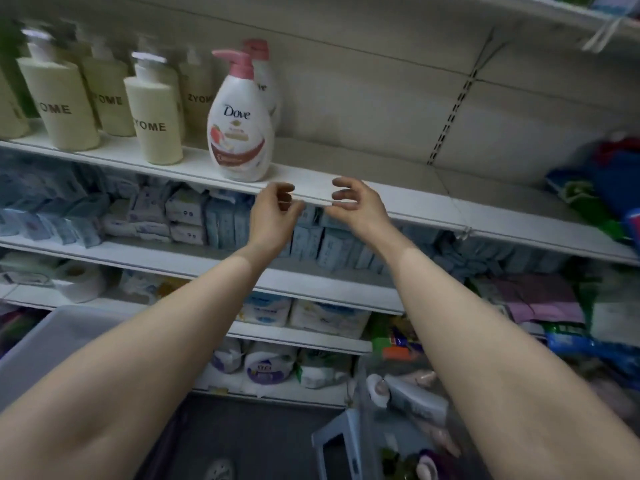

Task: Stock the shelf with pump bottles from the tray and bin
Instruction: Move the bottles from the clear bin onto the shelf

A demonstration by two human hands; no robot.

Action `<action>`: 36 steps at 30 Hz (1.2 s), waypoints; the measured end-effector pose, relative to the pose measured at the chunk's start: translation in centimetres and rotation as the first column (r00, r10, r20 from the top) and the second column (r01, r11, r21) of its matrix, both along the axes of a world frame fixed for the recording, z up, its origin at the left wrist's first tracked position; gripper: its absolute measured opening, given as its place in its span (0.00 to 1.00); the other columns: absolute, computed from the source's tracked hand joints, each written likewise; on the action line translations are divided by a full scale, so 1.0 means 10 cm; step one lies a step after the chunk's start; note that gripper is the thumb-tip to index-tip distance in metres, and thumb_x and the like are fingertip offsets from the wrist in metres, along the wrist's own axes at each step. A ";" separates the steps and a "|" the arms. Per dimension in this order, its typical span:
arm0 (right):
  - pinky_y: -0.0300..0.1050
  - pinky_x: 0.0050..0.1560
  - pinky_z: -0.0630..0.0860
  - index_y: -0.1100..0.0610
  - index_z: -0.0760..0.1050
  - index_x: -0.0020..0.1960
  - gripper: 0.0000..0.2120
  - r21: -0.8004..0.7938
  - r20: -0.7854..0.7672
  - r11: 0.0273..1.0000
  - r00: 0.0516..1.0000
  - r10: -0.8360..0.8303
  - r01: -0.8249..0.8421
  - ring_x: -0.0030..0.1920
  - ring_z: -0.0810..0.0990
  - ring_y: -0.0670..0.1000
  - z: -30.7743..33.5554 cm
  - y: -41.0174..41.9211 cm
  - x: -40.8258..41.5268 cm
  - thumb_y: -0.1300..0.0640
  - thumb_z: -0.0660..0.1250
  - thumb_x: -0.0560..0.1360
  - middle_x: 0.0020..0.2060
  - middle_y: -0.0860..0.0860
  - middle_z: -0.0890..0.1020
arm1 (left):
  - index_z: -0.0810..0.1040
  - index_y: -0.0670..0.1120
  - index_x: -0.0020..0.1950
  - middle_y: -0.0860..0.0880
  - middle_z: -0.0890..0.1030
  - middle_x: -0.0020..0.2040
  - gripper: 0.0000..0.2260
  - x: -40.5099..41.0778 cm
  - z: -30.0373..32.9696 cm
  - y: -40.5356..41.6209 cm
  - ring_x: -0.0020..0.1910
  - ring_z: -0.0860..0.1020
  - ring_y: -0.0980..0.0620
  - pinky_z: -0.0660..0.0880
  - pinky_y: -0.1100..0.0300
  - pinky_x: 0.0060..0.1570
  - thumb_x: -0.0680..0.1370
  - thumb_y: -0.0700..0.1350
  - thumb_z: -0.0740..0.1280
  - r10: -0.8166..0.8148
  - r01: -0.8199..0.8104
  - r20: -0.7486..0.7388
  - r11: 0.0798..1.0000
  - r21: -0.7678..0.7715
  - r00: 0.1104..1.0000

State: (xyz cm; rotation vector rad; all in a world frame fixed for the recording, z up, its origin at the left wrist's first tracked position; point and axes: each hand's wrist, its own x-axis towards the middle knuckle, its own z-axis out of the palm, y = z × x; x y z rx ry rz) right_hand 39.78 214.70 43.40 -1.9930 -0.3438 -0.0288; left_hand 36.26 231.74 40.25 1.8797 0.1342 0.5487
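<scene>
White metal shelving fills your view, and the top shelf (pixel 381 188) has bare space to the right of the Dove pump bottle (pixel 239 126), which stands upright at the front edge beside the cream ZYOME bottles (pixel 152 123). Your left hand (pixel 273 209) and right hand (pixel 353 202) hover just below it, fingers loosely curled, holding nothing. More smooth plastic pump bottles lie in the clear bin (pixel 408 396) below, likely your next pick.
</scene>
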 end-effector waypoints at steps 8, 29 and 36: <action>0.44 0.60 0.77 0.58 0.74 0.66 0.21 0.004 -0.096 0.976 0.971 -0.217 0.219 0.58 0.79 0.51 -0.52 -1.41 -0.69 0.65 0.73 0.74 0.56 0.55 0.80 | 0.76 0.45 0.62 0.49 0.79 0.53 0.14 -0.26 -0.42 -1.30 0.51 0.77 0.52 0.75 0.58 0.53 0.77 0.47 0.69 -0.339 0.345 -0.157 0.939 0.009 0.927; 0.38 0.52 0.78 0.63 0.73 0.67 0.24 -0.021 -0.583 0.842 0.678 -0.448 0.539 0.56 0.79 0.52 -2.45 -2.79 -1.46 0.71 0.72 0.73 0.59 0.61 0.79 | 0.78 0.43 0.62 0.45 0.82 0.56 0.16 -0.26 -2.35 -2.54 0.53 0.81 0.47 0.75 0.54 0.59 0.75 0.43 0.72 -0.594 0.763 -0.631 0.646 -0.005 0.499; 0.30 0.42 0.77 0.56 0.76 0.63 0.22 -0.076 -0.692 0.815 0.558 -0.459 0.575 0.46 0.80 0.44 -2.94 -2.90 -1.56 0.68 0.74 0.72 0.53 0.55 0.79 | 0.77 0.43 0.63 0.47 0.80 0.55 0.17 -0.20 -2.84 -2.77 0.53 0.79 0.49 0.73 0.61 0.57 0.75 0.41 0.72 -0.612 0.854 -0.698 0.520 -0.002 0.371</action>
